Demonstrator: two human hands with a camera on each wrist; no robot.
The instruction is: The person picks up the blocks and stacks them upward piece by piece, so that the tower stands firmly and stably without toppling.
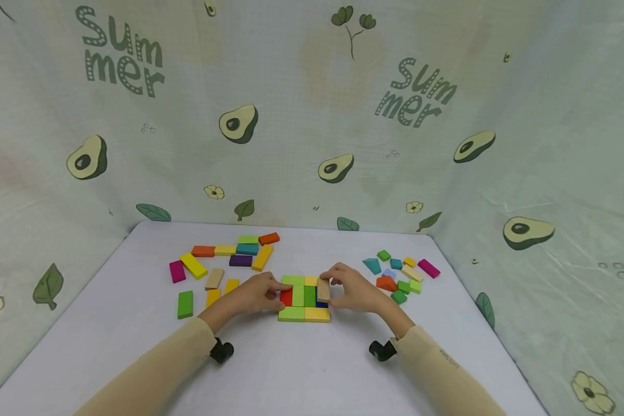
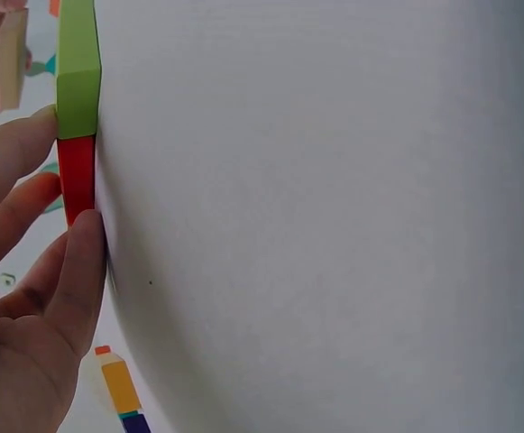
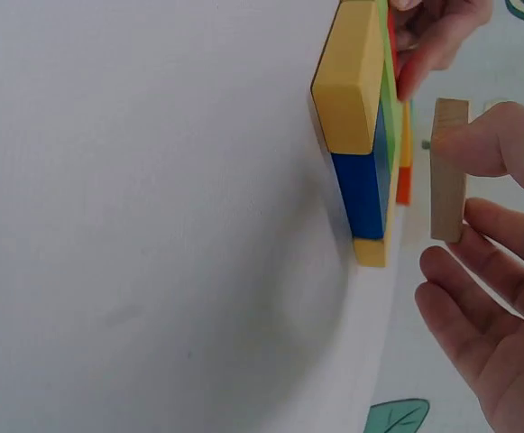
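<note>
Several coloured blocks lie together as a flat rectangle on the white table. Light green blocks (image 1: 291,314), yellow blocks (image 1: 318,315), a darker green block (image 1: 309,296) and a blue block (image 3: 361,194) form part of it. On its left side my left hand (image 1: 257,293) holds the red block (image 2: 78,171) by its two ends, thumb and a finger against it. My right hand (image 1: 355,289) pinches a plain wooden block (image 3: 448,171) between thumb and fingers. This block is raised just above the blue block, partly covering it in the head view.
Loose blocks lie left of the rectangle, among them a green block (image 1: 185,304), a purple block (image 1: 241,261) and a magenta block (image 1: 177,271). Smaller pieces, including a red-orange block (image 1: 386,283), are scattered to the right. A printed cloth (image 1: 291,75) hangs behind the table.
</note>
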